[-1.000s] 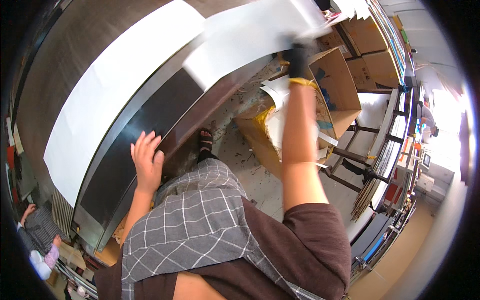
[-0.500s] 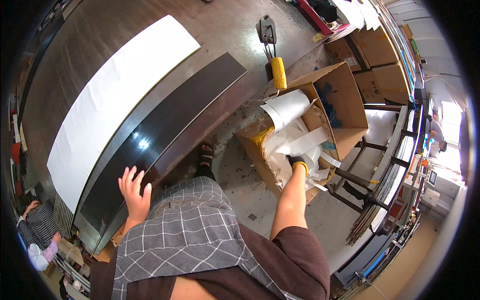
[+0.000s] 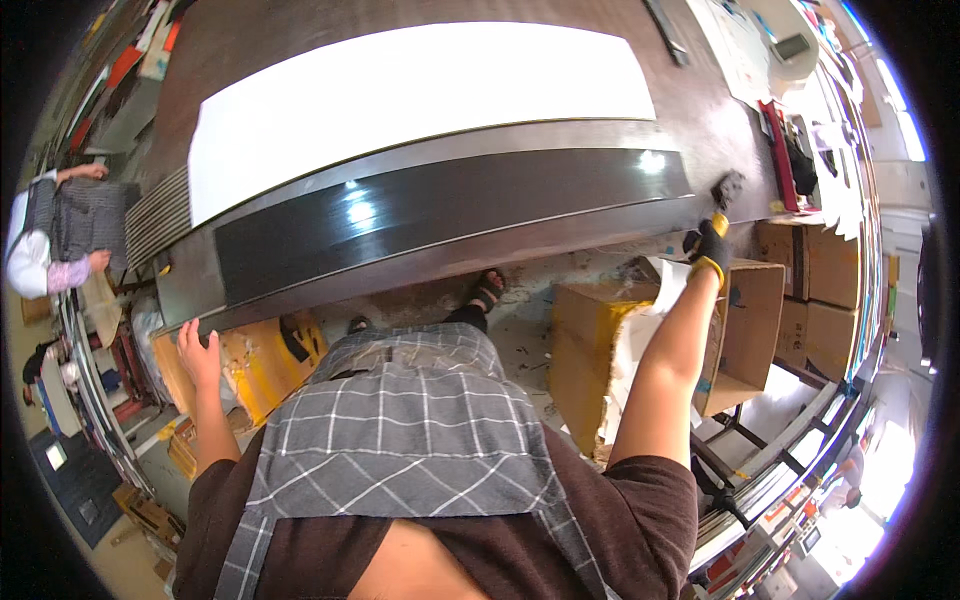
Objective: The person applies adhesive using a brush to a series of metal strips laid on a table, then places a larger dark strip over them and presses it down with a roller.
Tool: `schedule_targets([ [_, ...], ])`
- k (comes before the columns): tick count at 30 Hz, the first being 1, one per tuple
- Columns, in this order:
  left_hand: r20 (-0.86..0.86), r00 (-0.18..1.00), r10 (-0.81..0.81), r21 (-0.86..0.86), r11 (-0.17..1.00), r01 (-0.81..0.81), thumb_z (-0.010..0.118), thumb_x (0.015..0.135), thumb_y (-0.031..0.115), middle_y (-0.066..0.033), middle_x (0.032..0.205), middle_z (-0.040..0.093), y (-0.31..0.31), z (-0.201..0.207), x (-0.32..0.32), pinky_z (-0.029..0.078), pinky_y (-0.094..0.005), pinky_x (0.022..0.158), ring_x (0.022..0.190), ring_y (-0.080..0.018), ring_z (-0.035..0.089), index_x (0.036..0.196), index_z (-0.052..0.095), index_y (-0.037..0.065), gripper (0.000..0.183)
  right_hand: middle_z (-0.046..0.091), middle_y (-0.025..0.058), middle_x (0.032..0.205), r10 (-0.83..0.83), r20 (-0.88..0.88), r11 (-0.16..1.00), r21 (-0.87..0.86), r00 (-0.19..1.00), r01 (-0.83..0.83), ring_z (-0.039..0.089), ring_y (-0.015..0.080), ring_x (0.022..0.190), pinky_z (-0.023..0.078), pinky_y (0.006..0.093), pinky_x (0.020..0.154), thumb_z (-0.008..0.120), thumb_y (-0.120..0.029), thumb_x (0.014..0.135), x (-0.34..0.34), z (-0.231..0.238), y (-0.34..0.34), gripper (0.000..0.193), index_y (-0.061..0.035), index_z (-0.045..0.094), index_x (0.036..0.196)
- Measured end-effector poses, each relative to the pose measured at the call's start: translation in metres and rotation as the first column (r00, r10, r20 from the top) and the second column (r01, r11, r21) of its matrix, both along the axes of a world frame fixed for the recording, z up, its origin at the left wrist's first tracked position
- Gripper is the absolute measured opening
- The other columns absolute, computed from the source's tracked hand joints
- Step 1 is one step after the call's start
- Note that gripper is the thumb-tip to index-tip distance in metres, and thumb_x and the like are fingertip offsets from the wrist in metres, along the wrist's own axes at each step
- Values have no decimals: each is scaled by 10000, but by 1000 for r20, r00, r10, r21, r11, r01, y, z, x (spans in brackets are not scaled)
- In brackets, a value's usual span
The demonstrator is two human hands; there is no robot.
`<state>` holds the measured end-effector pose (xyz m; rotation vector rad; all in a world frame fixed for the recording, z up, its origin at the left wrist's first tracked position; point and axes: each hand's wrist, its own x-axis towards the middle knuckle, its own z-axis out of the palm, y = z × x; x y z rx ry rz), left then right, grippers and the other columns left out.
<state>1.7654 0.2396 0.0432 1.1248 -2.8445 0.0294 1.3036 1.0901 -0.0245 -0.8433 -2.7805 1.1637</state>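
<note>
Presently, your right hand (image 3: 708,245), black-gloved with a yellow cuff, is between two and three o'clock, its fingers closed around the yellow handle of a tool (image 3: 720,223). The tool's dark head points toward one o'clock, above the right end of the table (image 3: 690,105); contact with the surface cannot be told. Your bare left hand (image 3: 202,356), between eight and nine, is loosely spread with nothing in its grasp, fingertips at the table's near edge; touch is not certain.

Surface: brown, with dull sheen. A white sheet (image 3: 420,85) lies at twelve. Nearer you, also at twelve, a glossy black strip (image 3: 450,210) runs along the front, bright glare spots on it. A ribbed stack (image 3: 158,215) sits toward ten, a dark bar (image 3: 667,35) at one, a red box (image 3: 776,155) at two.

Room: a torn carton (image 3: 582,345) with white scraps inside stands at four, an open box (image 3: 750,325) just beyond it. Stacked boxes (image 3: 825,265) stand at three. At nine, a co-worker (image 3: 38,255) reaches over striped cloth (image 3: 88,220). Bright light enters at four. The floor (image 3: 525,345) carries small debris.
</note>
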Motion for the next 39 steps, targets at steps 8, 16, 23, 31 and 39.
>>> schedule_targets([
  [8, -130, 928, -348, 162, 916, 366, 723, 808, 181, -127, 1038, 590, -128, -11, 47, 451, -391, 889, 1012, -321, 568, 1022, 622, 26, 282, 615, 90, 771, -121, -243, 730, -679, 962, -80, 594, 185, 594, 494, 315, 520, 649, -42, 840, 233, 23, -242, 210, -35, 513, 1000],
  [16, -210, 747, -631, 60, 754, 654, 715, 794, 177, -101, 869, 562, -169, -25, 47, 475, -398, 759, 863, -308, 557, 831, 585, 29, 200, 658, 127, 751, 451, 101, 890, -126, 887, -438, 633, 291, 597, 503, 399, 581, 670, -401, 887, 382, 11, -468, 426, -38, 581, 1090],
  [23, -226, 726, -650, 75, 731, 678, 708, 793, 149, -113, 877, 575, -158, -15, 34, 470, -396, 778, 879, -316, 568, 823, 578, 16, 188, 678, 213, 917, 893, -56, 418, -261, 446, -870, 668, 388, 863, 513, 447, 729, 596, -466, 881, 433, 88, -664, 493, -127, 565, 1238],
  [31, -99, 799, -594, 158, 783, 602, 689, 804, 100, -127, 890, 543, -160, -12, 46, 451, -411, 792, 899, -330, 545, 856, 547, 17, 173, 686, 164, 933, 343, -136, 923, -134, 930, -360, 665, 333, 790, 522, 404, 694, 663, -355, 873, 315, 9, -393, 483, -42, 574, 1231],
  [39, 152, 863, -482, 321, 850, 417, 687, 788, 70, -155, 867, 521, -154, 5, 23, 432, -423, 762, 865, -364, 522, 849, 499, -13, 214, 656, 179, 838, -445, 28, 677, -644, 895, 356, 646, 280, 693, 503, 441, 571, 534, -238, 947, 65, 41, -102, 236, -29, 644, 955],
])
